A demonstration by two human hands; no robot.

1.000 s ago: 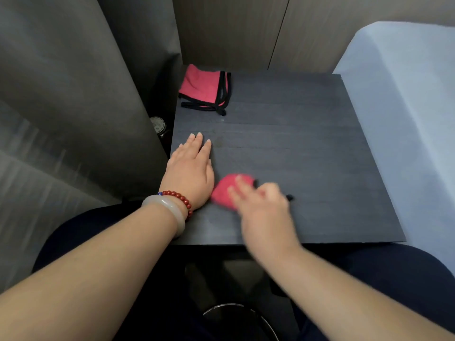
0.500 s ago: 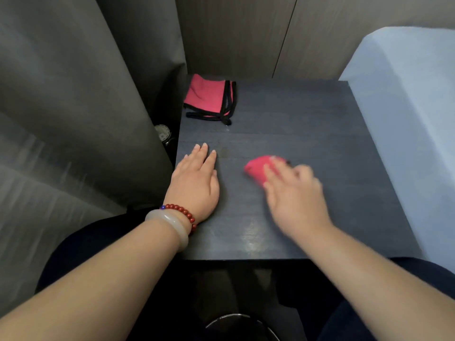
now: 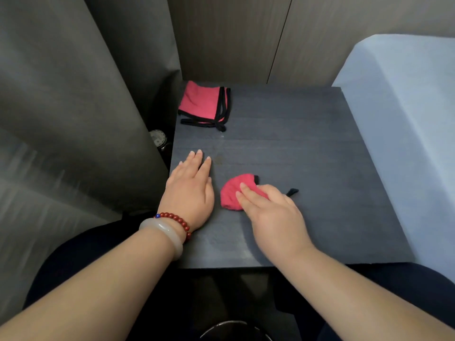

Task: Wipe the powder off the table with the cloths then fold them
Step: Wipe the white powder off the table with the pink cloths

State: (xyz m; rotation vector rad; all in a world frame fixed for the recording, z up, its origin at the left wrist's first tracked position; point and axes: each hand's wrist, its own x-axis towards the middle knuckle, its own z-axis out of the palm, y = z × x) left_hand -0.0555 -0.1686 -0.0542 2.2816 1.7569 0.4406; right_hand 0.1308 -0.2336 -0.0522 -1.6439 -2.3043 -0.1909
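- right hand (image 3: 273, 217) fingers near-straight, pressing wadded cloth (image 3: 230, 193) to table (image 3: 320, 168); left hand (image 3: 189, 190) flat, empty
- risk: ungripped wad could slip from under fingers, smearing powder

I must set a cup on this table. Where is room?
Free: the right half of the table, between the bunched cloth and the pale blue surface; also the far middle, right of the folded cloth. Crowded: near left, with the left hand and right hand.

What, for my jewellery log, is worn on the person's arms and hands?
No sleeves on either arm. The left hand has at its wrist a pale smooth bangle and a dark red bead bracelet with one blue bead. The right hand wears nothing.
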